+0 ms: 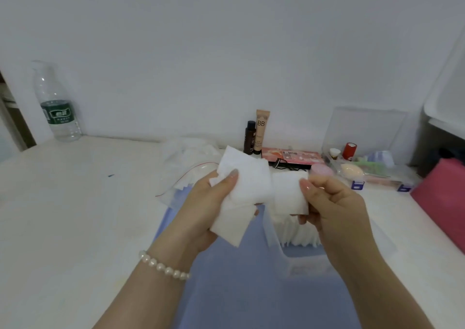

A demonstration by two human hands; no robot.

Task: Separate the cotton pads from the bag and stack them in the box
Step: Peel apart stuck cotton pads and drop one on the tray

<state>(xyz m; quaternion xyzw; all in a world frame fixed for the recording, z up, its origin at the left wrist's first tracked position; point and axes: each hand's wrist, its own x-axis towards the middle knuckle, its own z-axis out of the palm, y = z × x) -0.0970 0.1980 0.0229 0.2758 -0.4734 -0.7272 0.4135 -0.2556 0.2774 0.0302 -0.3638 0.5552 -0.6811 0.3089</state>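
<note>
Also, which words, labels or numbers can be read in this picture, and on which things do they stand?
"BB": on the beige tube by the wall.
Water bottle, green label: too blurred to read.
Dark small bottle: print too small.
Pink flat box: print blurred.

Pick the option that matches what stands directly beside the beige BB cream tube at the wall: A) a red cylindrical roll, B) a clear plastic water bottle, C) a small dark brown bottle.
C: the small dark brown bottle stands right against the beige BB cream tube, on its left side.

"BB" on beige tube (262,129)
</note>
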